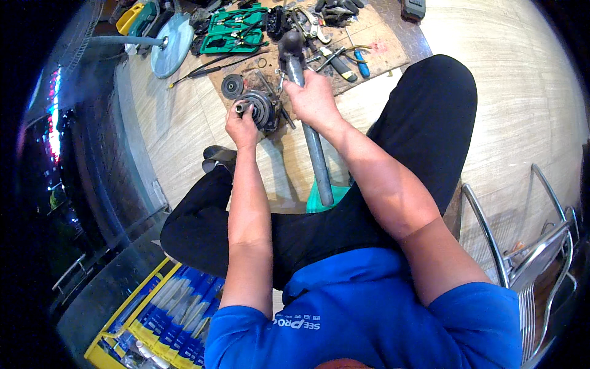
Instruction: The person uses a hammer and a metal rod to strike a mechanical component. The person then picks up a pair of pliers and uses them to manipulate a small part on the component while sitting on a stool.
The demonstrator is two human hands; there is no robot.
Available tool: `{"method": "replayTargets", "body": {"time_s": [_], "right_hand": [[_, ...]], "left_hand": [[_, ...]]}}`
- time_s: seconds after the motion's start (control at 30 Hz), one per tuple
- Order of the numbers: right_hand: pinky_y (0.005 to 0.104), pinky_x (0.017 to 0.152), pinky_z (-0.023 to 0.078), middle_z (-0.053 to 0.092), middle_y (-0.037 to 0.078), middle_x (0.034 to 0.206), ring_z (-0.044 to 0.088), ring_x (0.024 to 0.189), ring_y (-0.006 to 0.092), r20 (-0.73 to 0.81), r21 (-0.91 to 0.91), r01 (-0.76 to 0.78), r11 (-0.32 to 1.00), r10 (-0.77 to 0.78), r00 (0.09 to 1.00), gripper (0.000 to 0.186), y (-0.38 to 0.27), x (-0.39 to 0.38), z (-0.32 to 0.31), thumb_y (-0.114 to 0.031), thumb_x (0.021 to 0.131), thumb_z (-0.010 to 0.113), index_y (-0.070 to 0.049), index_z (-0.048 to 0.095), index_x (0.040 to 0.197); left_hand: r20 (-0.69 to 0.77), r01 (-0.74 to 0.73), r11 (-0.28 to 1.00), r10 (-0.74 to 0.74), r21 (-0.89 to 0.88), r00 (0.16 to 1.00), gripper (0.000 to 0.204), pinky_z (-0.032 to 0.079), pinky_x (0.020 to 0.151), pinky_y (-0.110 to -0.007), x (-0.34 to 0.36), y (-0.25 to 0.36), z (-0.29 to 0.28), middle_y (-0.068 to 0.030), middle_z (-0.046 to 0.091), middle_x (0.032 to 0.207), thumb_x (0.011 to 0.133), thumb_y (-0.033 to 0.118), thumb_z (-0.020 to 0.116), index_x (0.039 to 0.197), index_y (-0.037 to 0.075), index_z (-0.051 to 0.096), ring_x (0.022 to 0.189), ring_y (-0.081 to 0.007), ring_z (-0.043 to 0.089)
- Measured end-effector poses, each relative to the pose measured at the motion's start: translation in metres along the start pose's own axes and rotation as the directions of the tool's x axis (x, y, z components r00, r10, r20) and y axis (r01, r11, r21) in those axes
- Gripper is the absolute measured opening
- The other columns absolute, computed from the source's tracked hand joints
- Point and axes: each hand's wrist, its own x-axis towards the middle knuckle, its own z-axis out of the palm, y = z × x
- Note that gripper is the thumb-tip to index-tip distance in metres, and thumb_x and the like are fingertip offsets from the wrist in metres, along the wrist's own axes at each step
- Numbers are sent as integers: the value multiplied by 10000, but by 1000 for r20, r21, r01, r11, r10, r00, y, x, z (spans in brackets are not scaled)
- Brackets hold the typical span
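Observation:
My right hand (314, 101) is wrapped round the thick grey handle of a hammer (317, 163). The hammer's dark, rounded head points away from me, and the handle's near end hangs above my lap. My left hand (241, 126) pinches a short metal tube (242, 107) upright at the middle of a round, grooved metal pulley (265, 111). That pulley sits on a dark machine part at the near edge of a stained cardboard sheet (384, 37). A loose black pulley ring (232, 87) lies just beyond my left hand.
Green tool trays (236, 29) with pliers lie at the back. A blue-handled screwdriver (361, 63) and a utility knife (339, 64) rest right of the hammer. Greasy metal parts are heaped behind. A metal chair (541, 258) stands right; a yellow rack (132, 317) is near left.

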Motion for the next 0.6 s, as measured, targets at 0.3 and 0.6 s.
{"method": "replayTargets", "body": {"time_s": [0.3, 0.6], "right_hand": [[494, 720, 501, 636, 277, 801, 631, 799, 462, 184, -70, 247, 966, -231, 955, 296, -12, -30, 10, -261, 831, 663, 19, 580, 876], [522, 761, 503, 651, 283, 860, 631, 856, 464, 482, -168, 285, 944, -173, 859, 318, -12, -53, 39, -238, 866, 610, 54, 545, 974]], "left_hand": [[-24, -104, 989, 107, 103, 994, 186, 497, 811, -391, -3, 17, 8, -136, 678, 931, 793, 76, 726, 975, 62, 690, 887, -299, 637], [215, 311, 514, -239, -799, 947, 218, 502, 809, -364, -4, -51, 22, -57, 654, 1026, 854, 45, 650, 1070, 55, 624, 929, -176, 602]]}}
